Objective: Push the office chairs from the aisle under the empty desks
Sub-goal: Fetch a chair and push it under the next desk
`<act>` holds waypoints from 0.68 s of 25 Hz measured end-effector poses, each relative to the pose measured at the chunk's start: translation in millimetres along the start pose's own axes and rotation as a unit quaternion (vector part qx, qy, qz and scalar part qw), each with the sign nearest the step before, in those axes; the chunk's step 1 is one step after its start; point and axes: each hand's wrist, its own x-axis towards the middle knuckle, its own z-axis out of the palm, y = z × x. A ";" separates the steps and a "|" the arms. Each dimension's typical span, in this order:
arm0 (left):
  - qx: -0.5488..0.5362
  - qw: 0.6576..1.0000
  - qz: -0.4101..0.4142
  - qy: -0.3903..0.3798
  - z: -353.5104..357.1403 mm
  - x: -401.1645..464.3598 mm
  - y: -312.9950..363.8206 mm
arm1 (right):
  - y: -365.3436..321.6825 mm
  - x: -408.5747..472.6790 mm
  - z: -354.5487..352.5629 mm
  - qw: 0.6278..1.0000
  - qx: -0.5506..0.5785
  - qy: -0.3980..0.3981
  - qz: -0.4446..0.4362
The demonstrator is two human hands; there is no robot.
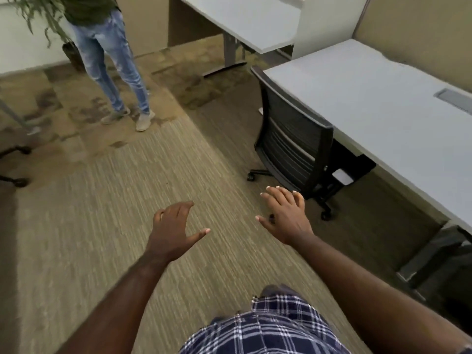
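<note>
Both hands are hovering empty over the carpet (132, 190), left hand (173, 231) and right hand (286, 215) fingers spread; the black chair (293, 139) is sitting seemingly tucked under the grey bench (370, 103).

Striped carpet floor (127, 200) fills the near view, turning blotchy farther off. On it at right stands a black office chair (293, 141), tucked against the grey surface (370, 98), which looks bare apart from a cable slot (453, 96). Far left, a bystander's shoes (144, 121) rest on the floor.
</note>
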 end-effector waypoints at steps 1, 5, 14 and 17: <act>-0.001 1.000 0.018 0.004 -1.8 21.3 -4.6 | -1.8 15.7 -3.3 1.000 -0.003 0.017 0.010; 0.005 0.997 0.078 -0.004 -5.2 130.4 -5.4 | 8.4 87.3 -21.6 0.992 -0.011 0.111 0.058; 0.003 0.971 0.237 0.013 1.2 357.6 60.9 | 103.6 206.1 -75.3 0.952 -0.081 0.176 0.238; 0.001 0.958 0.286 0.024 3.3 415.7 76.9 | 126.8 223.3 -81.4 0.942 -0.082 0.163 0.282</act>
